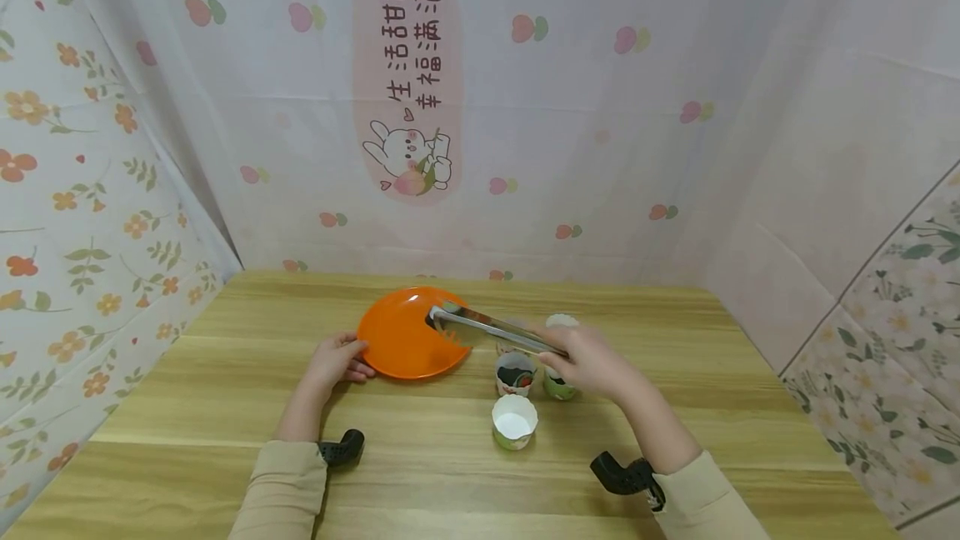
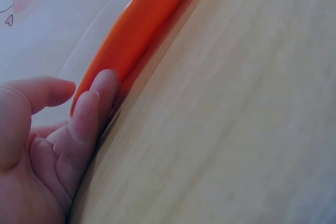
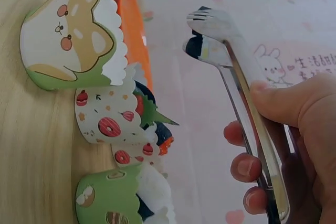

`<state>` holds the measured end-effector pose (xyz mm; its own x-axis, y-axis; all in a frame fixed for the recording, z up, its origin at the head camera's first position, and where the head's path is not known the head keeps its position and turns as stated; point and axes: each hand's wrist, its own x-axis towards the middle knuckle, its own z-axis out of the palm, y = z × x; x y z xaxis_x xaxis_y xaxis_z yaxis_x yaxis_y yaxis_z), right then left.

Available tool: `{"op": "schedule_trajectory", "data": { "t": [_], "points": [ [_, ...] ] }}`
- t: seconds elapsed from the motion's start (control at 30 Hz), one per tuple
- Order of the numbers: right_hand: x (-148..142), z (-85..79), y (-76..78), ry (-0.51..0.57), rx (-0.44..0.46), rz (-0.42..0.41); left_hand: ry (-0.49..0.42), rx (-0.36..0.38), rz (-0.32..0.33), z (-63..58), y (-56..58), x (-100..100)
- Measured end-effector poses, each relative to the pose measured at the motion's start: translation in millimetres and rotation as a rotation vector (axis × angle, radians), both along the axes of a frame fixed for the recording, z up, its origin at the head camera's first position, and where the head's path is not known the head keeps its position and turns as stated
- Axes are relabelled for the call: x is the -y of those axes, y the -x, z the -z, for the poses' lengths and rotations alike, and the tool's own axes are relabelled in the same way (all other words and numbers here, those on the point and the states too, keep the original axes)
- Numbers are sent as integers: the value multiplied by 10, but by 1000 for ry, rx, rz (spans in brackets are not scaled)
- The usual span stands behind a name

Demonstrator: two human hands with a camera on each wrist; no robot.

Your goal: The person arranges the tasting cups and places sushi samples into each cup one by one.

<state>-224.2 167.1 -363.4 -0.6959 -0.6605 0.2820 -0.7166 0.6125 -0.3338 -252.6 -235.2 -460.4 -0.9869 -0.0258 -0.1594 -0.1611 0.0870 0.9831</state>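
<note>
On the left, my left hand (image 1: 339, 361) holds the near-left rim of an orange plate (image 1: 405, 336), thumb at the rim and fingertips (image 2: 105, 82) against its underside. My right hand (image 1: 592, 361) grips metal tongs (image 1: 502, 332) by their arms. The tongs reach leftward over the plate, and a small dark piece (image 3: 195, 45) sits between their tips. Below the right hand stand several paper cups. One donut-print cup (image 3: 102, 114) contains dark pieces with something green and red. Nearest the person is a cup with a dog face (image 3: 68, 35), white inside.
A green cup (image 3: 105, 198) stands under the right hand, and another cup (image 1: 562, 320) is behind it. The tongs partly hide a further cup at the back. A printed curtain (image 1: 570, 148) rises along the table's (image 1: 450, 482) far edge.
</note>
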Motion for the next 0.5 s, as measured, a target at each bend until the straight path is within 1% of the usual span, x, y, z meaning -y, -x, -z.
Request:
{"op": "schedule_trajectory", "data": {
  "t": [0.3,0.5],
  "points": [
    [-166,-1,-128,24,72,38,3,4,6,-19,-5,-15],
    [-258,19,-178,54,54,43,19,2,5,-20,-15,-26]
  ]
}}
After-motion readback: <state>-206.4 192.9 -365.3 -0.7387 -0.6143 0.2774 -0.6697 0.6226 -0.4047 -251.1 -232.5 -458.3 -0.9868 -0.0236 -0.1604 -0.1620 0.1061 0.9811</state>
